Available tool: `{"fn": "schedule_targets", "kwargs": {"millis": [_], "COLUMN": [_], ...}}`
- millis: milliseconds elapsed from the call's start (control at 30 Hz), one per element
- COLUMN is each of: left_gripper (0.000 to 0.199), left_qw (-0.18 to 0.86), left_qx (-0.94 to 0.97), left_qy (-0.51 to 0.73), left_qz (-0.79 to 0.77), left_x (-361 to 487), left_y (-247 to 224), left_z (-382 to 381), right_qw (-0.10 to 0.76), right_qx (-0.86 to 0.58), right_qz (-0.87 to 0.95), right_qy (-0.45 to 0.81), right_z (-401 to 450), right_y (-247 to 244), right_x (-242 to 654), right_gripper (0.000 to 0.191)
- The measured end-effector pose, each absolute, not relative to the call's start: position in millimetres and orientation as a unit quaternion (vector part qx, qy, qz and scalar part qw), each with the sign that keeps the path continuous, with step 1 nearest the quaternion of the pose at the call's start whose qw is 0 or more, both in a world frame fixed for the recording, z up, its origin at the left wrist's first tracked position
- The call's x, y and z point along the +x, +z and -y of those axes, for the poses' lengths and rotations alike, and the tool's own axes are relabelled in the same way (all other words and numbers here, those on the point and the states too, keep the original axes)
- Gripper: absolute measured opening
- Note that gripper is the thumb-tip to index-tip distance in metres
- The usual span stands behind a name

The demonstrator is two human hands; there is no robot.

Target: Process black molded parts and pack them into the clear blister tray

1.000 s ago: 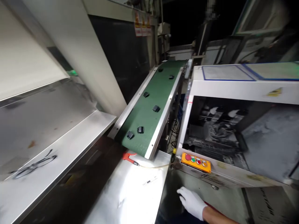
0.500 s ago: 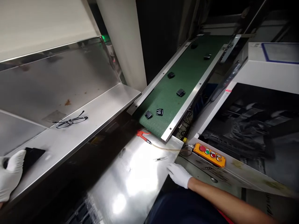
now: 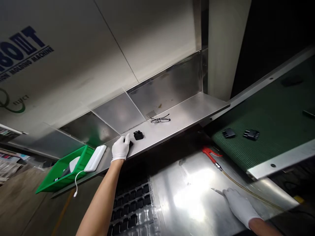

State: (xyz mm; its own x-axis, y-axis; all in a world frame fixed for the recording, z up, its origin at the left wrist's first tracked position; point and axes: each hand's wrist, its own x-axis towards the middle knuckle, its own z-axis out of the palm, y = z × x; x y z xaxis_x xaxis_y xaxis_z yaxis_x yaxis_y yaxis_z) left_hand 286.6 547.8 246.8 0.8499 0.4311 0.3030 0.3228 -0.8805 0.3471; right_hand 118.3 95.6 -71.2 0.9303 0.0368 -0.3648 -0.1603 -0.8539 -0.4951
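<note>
My left hand [image 3: 120, 148], in a white glove, is closed round a black plastic part [image 3: 131, 144] on the narrow metal shelf; most of the part is hidden by the fingers. Beside it stands another black plastic part [image 3: 138, 135] with prongs on top. At the lower right, my gloved right hand [image 3: 240, 206] rests low over the metal table [image 3: 172, 193]. Its fingers are closed on the handle of a slim craft knife [image 3: 217, 191], whose blade points left. A red air blow gun [image 3: 209, 154] with a hose lies beyond that hand.
Eyeglasses [image 3: 160, 120] lie on the shelf [image 3: 189, 113]. A white power strip [image 3: 95, 159] and a green bin [image 3: 85, 160] sit at its left end. Black parts [image 3: 251, 134] lie on the green conveyor belt [image 3: 236, 154]. A clear tray [image 3: 145, 216] holds several black pieces.
The view has swung left, showing the green bin and tray. My right hand has moved from beside the craft knife onto it. My left hand stays on the shelf by the black parts.
</note>
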Motion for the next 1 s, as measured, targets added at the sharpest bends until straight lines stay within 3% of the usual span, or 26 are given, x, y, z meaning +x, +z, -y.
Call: {"fn": "schedule_targets", "kwargs": {"millis": [167,300,400,467,533,767,1000], "left_gripper": [0.038,0.05,0.052,0.05,0.044,0.022,0.02], "left_qw": [0.335,0.52,0.707,0.857,0.936,0.951,0.939], "left_qx": [0.883,0.78,0.651,0.471,0.293,0.152,0.129], "left_qy": [0.235,0.23,0.146,0.04,-0.048,-0.08,-0.072], "left_qz": [-0.231,-0.263,-0.234,-0.205,-0.19,-0.256,-0.31], "left_x": [270,239,198,168,141,89,61], "left_y": [250,257,252,243,232,204,201], "left_z": [-544,-524,-501,-484,-469,-413,-354], "right_qw": [0.228,0.211,0.202,0.204,0.192,0.154,0.25], "right_qx": [-0.946,-0.943,-0.942,-0.939,-0.934,-0.935,-0.924], "right_qz": [-0.012,-0.022,-0.012,-0.012,-0.022,-0.035,-0.011], "right_qy": [0.232,0.257,0.267,0.278,0.302,0.319,0.291], "right_z": [-94,-91,-88,-88,-89,-102,-103], "right_y": [-90,-124,-144,-148,-142,-112,-93], "right_x": [115,113,111,109,105,100,102], "right_gripper": [0.044,0.047,0.042,0.04,0.041,0.039,0.045]}}
